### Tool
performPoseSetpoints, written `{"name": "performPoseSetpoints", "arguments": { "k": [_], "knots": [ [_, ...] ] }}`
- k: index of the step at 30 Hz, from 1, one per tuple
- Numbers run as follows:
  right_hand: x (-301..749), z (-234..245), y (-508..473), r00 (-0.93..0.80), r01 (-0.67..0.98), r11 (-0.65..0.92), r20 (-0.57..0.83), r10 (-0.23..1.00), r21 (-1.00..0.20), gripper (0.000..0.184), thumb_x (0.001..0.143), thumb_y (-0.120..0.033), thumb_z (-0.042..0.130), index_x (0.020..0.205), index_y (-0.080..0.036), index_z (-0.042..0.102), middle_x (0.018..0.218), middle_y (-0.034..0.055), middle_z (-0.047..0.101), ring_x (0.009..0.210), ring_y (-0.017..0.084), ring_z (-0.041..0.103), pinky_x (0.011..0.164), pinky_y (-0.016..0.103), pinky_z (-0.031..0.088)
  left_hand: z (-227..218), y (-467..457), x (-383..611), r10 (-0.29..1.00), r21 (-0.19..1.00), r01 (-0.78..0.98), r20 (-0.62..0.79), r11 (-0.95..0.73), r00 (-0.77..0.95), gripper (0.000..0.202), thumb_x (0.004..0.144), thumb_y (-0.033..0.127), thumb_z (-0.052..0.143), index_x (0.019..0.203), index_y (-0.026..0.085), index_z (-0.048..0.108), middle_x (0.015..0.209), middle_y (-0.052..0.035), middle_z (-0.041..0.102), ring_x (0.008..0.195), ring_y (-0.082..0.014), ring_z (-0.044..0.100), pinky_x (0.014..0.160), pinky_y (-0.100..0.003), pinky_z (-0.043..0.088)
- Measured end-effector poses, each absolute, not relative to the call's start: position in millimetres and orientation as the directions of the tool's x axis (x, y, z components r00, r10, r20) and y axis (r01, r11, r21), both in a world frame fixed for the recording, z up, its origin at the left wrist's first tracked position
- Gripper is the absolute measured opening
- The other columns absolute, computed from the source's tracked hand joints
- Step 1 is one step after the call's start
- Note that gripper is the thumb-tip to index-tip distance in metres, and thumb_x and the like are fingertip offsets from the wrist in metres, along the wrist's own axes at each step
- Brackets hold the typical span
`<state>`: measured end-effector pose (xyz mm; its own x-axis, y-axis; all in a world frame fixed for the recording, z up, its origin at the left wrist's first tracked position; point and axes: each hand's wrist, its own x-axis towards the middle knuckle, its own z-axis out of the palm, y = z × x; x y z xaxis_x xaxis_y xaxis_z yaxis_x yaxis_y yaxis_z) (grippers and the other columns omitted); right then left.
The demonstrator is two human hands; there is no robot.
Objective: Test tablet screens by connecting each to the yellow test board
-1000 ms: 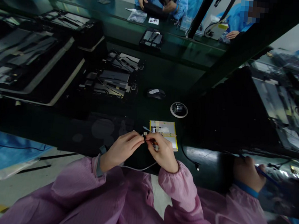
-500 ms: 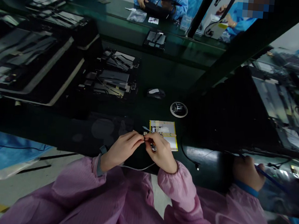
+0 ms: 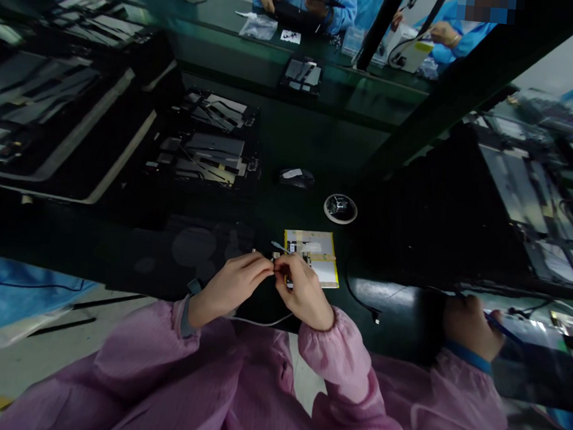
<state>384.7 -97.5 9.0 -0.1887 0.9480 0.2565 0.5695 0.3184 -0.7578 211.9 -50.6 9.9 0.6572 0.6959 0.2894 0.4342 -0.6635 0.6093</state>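
My left hand point(image 3: 233, 286) and my right hand point(image 3: 304, 293) meet fingertip to fingertip over the dark bench. Both are closed in a pinch on something small; what it is I cannot make out, as the fingers cover most of it. A flat battery pack point(image 3: 324, 245) with yellow edges lies just beyond and partly under my right hand. At its left edge shows the pale tip of a cable point(image 3: 278, 246). A thin grey cable point(image 3: 262, 321) runs below my wrists along the bench edge.
A computer mouse point(image 3: 296, 178) and a round dish point(image 3: 340, 218) with shiny parts stand ahead. Opened tablet housings point(image 3: 211, 158) lie left, with stacked trays point(image 3: 119, 117) beyond. Another stack of housings point(image 3: 519, 195) rises at right. A co-worker's hand point(image 3: 472, 328) is at far right, near a black cable point(image 3: 360, 295).
The view has shifted slightly. My hands stay pinched together at nearly the same spot, with only small finger movements. The co-worker's hand at right has barely moved.
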Motion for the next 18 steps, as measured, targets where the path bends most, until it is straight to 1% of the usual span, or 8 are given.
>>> {"name": "performPoseSetpoints", "arguments": {
  "k": [3, 6, 8, 10, 11, 13, 15, 18],
  "knots": [
    [388.1, 10.2, -99.1, -0.167, 0.549, 0.287, 0.234, 0.958, -0.785, 0.014, 0.089, -0.014, 0.049, 0.101, -0.021, 0.05, 0.092, 0.0041, 0.06, 0.084, 0.016, 0.061, 0.074, 0.029, 0.052, 11.7, -49.1, 210.9, 0.705, 0.663, 0.436, 0.198, -0.608, 0.681, 0.012, 0.094, 0.015, 0.045, 0.092, 0.019, 0.057, 0.084, -0.0014, 0.06, 0.076, -0.013, 0.06, 0.069, -0.023, 0.047],
    [405.4, 14.7, -99.0, -0.149, 0.542, 0.273, 0.229, 0.962, -0.795, 0.011, 0.091, -0.021, 0.052, 0.102, -0.022, 0.055, 0.1, 0.0055, 0.063, 0.094, 0.018, 0.062, 0.083, 0.032, 0.051, 14.4, -48.3, 211.2, 0.716, 0.684, 0.443, 0.168, -0.579, 0.678, 0.011, 0.092, 0.014, 0.047, 0.092, 0.019, 0.058, 0.085, -0.0014, 0.058, 0.074, -0.0121, 0.059, 0.066, -0.022, 0.045],
    [422.8, 12.7, -97.1, -0.034, 0.592, 0.22, 0.249, 0.968, -0.775, 0.011, 0.094, -0.024, 0.048, 0.1, -0.022, 0.058, 0.1, 0.006, 0.064, 0.097, 0.019, 0.061, 0.086, 0.034, 0.049, 14.8, -48.1, 212.0, 0.722, 0.683, 0.441, 0.185, -0.582, 0.667, 0.011, 0.09, 0.014, 0.049, 0.088, 0.018, 0.058, 0.085, -0.0014, 0.057, 0.073, -0.0115, 0.058, 0.066, -0.022, 0.045],
    [439.5, 3.0, -93.6, 0.113, 0.688, 0.122, 0.272, 0.956, -0.716, 0.019, 0.096, -0.023, 0.042, 0.098, -0.021, 0.06, 0.096, 0.0069, 0.064, 0.094, 0.02, 0.06, 0.084, 0.035, 0.048, 13.4, -48.4, 213.3, 0.709, 0.667, 0.437, 0.199, -0.604, 0.677, 0.011, 0.09, 0.014, 0.049, 0.084, 0.018, 0.058, 0.086, -0.0015, 0.058, 0.074, -0.0117, 0.058, 0.067, -0.022, 0.044],
    [446.1, -4.3, -91.5, 0.15, 0.741, 0.079, 0.279, 0.949, -0.667, 0.021, 0.096, -0.022, 0.04, 0.098, -0.02, 0.061, 0.095, 0.0075, 0.064, 0.092, 0.021, 0.059, 0.083, 0.035, 0.048, 12.1, -48.8, 214.0, 0.697, 0.654, 0.435, 0.202, -0.619, 0.688, 0.012, 0.09, 0.014, 0.049, 0.083, 0.018, 0.058, 0.086, -0.0014, 0.058, 0.076, -0.0121, 0.058, 0.068, -0.023, 0.044],
    [454.5, -20.7, -87.6, 0.136, 0.835, 0.04, 0.276, 0.951, -0.548, 0.023, 0.095, -0.022, 0.041, 0.1, -0.019, 0.063, 0.096, 0.0091, 0.062, 0.093, 0.022, 0.056, 0.083, 0.036, 0.047, 9.0, -49.8, 215.3, 0.681, 0.641, 0.432, 0.199, -0.635, 0.705, 0.013, 0.09, 0.014, 0.048, 0.083, 0.019, 0.058, 0.085, -0.0012, 0.059, 0.077, -0.0128, 0.058, 0.069, -0.024, 0.045],
    [457.0, -34.5, -85.0, 0.08, 0.898, 0.048, 0.269, 0.96, -0.438, 0.024, 0.093, -0.023, 0.044, 0.103, -0.018, 0.065, 0.1, 0.0103, 0.062, 0.094, 0.024, 0.054, 0.084, 0.038, 0.045, 6.7, -50.9, 215.6, 0.675, 0.652, 0.422, 0.192, -0.63, 0.712, 0.015, 0.092, 0.017, 0.047, 0.086, 0.019, 0.06, 0.087, -0.0014, 0.06, 0.079, -0.0131, 0.059, 0.071, -0.025, 0.046],
    [455.7, -44.0, -84.2, 0.037, 0.939, 0.065, 0.287, 0.957, -0.338, 0.027, 0.093, -0.025, 0.045, 0.111, -0.017, 0.064, 0.104, 0.0111, 0.06, 0.095, 0.024, 0.051, 0.083, 0.038, 0.044, 6.8, -52.2, 211.7, 0.672, 0.678, 0.409, 0.172, -0.611, 0.72, 0.019, 0.095, 0.026, 0.046, 0.105, 0.022, 0.062, 0.098, -0.0029, 0.06, 0.082, -0.0132, 0.06, 0.075, -0.027, 0.049]
  ]
}}
